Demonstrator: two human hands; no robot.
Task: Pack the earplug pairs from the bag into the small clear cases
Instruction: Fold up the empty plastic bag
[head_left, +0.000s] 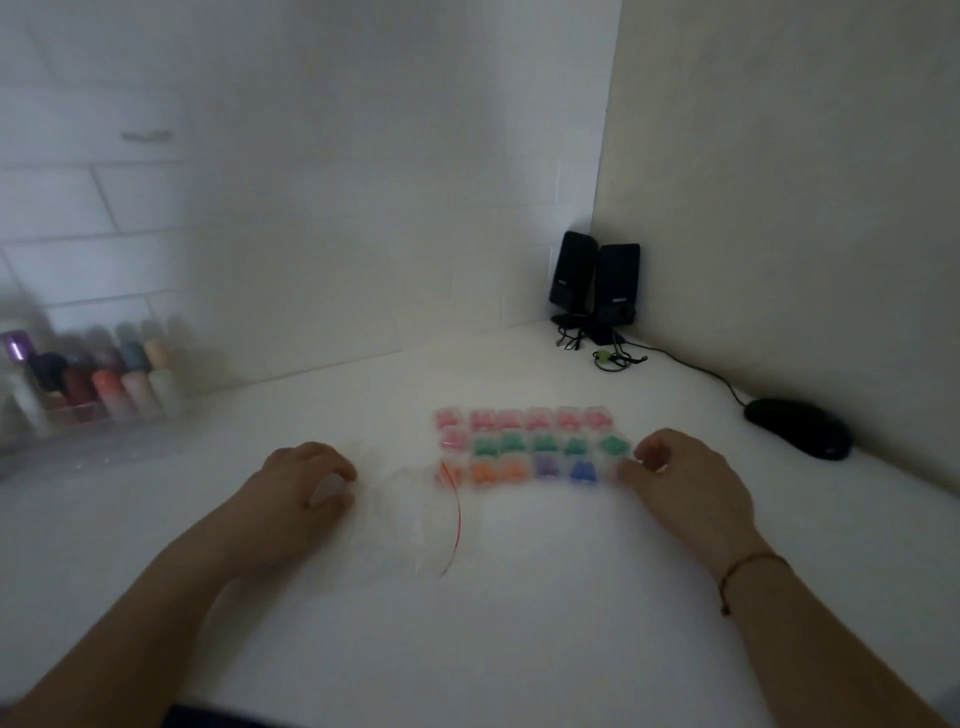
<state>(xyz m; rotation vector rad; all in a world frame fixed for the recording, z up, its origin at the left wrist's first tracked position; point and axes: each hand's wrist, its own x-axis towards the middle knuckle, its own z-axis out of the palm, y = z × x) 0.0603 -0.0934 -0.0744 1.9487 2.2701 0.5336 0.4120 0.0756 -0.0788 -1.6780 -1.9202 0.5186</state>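
Note:
Small clear cases (530, 447) lie in three rows on the white desk (519, 623): pink earplugs in the far row, green in the middle, orange, purple and blue in the near row. A clear zip bag (410, 525) with a red seal line lies left of them, its mouth toward the cases. My left hand (306, 483) grips the bag's left end with curled fingers. My right hand (680, 478) is at the right end of the rows, its fingertips pinching the last clear case (618, 472) of the near row. The whole view is blurred.
A clear organiser with several coloured bottles (104, 384) stands at the far left. Two black speakers (597, 280) with cables stand in the back corner, and a black mouse (800, 428) lies by the right wall (805, 182).

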